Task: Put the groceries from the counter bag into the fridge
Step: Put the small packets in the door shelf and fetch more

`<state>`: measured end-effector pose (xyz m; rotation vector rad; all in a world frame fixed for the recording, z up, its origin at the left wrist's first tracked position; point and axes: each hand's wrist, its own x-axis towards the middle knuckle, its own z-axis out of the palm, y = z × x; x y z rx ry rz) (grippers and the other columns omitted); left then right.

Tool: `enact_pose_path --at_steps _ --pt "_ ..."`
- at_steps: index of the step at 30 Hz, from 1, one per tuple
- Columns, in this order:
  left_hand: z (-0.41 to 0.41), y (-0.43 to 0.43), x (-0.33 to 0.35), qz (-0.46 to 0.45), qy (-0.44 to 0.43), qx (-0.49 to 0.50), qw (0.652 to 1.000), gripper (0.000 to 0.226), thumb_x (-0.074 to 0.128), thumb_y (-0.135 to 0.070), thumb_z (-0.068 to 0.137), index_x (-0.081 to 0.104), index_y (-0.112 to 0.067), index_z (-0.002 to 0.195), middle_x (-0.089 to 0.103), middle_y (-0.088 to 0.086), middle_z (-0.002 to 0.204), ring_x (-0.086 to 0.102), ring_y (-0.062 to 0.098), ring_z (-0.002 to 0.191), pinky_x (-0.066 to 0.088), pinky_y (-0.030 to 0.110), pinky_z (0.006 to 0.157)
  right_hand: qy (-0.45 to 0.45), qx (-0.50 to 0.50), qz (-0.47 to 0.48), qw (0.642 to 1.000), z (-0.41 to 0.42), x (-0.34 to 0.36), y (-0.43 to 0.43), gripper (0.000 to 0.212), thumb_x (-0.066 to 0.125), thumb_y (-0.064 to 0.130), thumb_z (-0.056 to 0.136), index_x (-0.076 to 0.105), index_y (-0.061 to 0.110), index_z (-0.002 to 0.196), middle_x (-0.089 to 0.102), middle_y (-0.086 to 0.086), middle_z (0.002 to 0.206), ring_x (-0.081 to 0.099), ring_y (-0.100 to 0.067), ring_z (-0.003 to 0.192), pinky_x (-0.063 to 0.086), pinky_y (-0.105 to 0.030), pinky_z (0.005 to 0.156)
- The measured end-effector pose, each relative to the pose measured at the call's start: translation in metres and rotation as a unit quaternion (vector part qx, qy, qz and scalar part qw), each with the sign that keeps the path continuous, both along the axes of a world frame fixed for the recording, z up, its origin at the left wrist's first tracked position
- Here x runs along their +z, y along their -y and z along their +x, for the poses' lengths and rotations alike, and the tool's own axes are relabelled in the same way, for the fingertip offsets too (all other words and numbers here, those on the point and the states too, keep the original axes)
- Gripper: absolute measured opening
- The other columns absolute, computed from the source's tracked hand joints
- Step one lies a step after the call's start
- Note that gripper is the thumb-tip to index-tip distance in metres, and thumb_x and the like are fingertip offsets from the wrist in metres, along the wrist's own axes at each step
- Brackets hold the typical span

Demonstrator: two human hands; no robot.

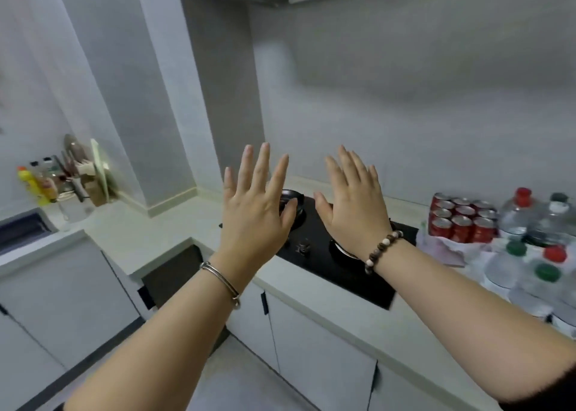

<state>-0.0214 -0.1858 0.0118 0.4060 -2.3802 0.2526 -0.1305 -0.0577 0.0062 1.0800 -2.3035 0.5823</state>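
Left hand (255,205): raised, back to camera, fingers straight and spread, holding nothing.
Right hand (352,202): raised alongside, over the black hob (314,264), fingers straight, empty.
Red cans (461,220): on the counter (174,223) at right, on a crumpled bag (442,248).
Water bottles (514,264): just beside the cans.

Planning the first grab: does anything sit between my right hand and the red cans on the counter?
Nothing visible does. The right hand hangs open above the hob, and only bare hob lies along the way to the red cans. The water bottles stand to the right of the cans, off that line. The fridge is not in view.
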Motion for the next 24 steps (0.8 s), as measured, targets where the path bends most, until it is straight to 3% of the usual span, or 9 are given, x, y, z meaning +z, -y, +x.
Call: enact_pose_path --at_steps 7,16,20,24 --pt "-0.099 -0.056 -0.061 0.082 0.039 -0.084 0.992 0.064 0.029 -0.048 0.092 0.022 -0.02 0.149 0.016 0.01 0.158 0.006 0.031 0.146 0.011 0.053 0.114 0.044 -0.078 0.011 0.996 -0.069 -0.061 -0.069 0.057 0.043 0.039 0.094 0.033 0.011 0.143 0.021 -0.011 0.155 0.018 -0.027 0.143 0.018 -0.048 0.116" --pt "-0.198 -0.104 -0.14 0.181 0.108 -0.196 0.958 0.064 0.03 -0.046 0.091 0.027 -0.017 0.148 0.021 0.013 0.156 0.013 0.033 0.145 0.021 0.056 0.11 0.119 -0.164 -0.021 0.979 -0.128 -0.131 -0.126 0.058 0.035 0.039 0.087 0.047 0.006 0.133 0.039 -0.013 0.145 0.033 -0.028 0.136 0.027 -0.043 0.113" --pt "-0.234 -0.125 -0.165 0.196 0.145 -0.259 0.935 0.066 0.024 -0.048 0.091 0.024 -0.015 0.149 0.017 0.011 0.157 0.011 0.031 0.145 0.019 0.052 0.112 0.127 -0.199 -0.051 0.97 -0.149 -0.146 -0.146 0.049 0.055 0.023 0.085 0.051 0.005 0.13 0.045 -0.013 0.141 0.039 -0.028 0.132 0.03 -0.039 0.112" --pt "-0.265 -0.142 -0.187 0.231 0.172 -0.317 0.904 0.069 0.02 -0.051 0.091 0.021 -0.013 0.15 0.014 0.009 0.158 0.009 0.029 0.146 0.015 0.049 0.116 0.136 -0.238 -0.069 0.959 -0.169 -0.159 -0.168 0.045 0.053 0.023 0.083 0.055 0.004 0.124 0.055 -0.012 0.131 0.05 -0.028 0.121 0.04 -0.038 0.102"
